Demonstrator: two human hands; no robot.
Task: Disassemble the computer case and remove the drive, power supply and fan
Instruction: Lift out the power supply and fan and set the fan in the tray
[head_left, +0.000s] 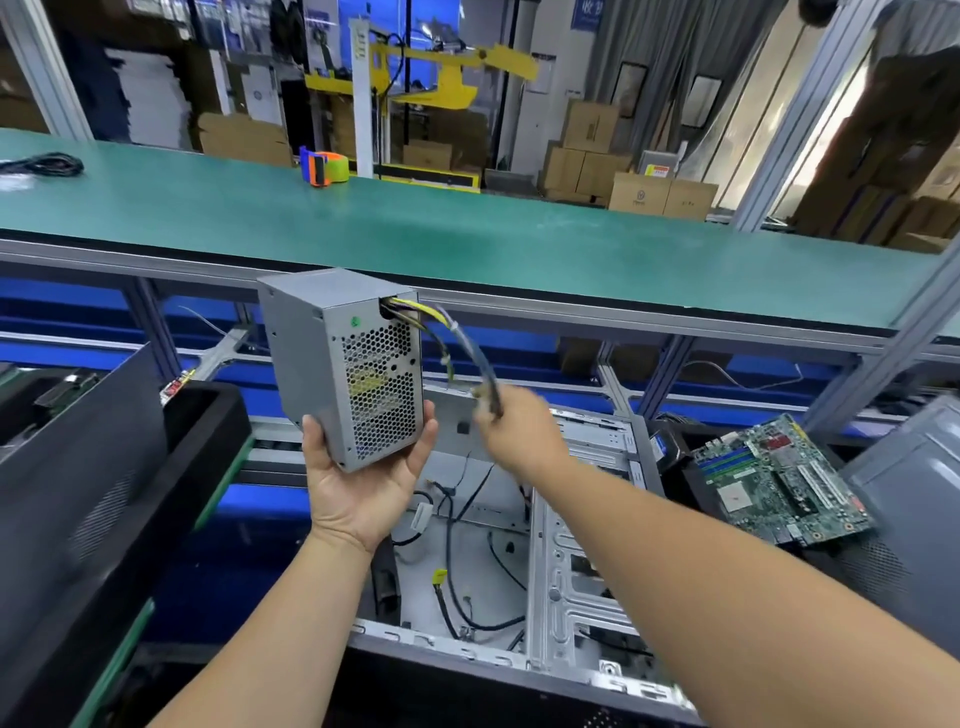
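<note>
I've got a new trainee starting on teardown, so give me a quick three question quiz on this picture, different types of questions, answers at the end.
1. True or false: the power supply is still mounted inside the computer case.
2. Multiple choice: what does the right hand grip? A) a screwdriver B) the power supply's cable bundle C) the motherboard
3. Fill in: the tape dispenser stands on the far green ____.

Key
1. False: the left hand holds it up, lifted above the open case.
2. B: the motherboard lies apart, to the right of the case.
3. Bench.
</note>
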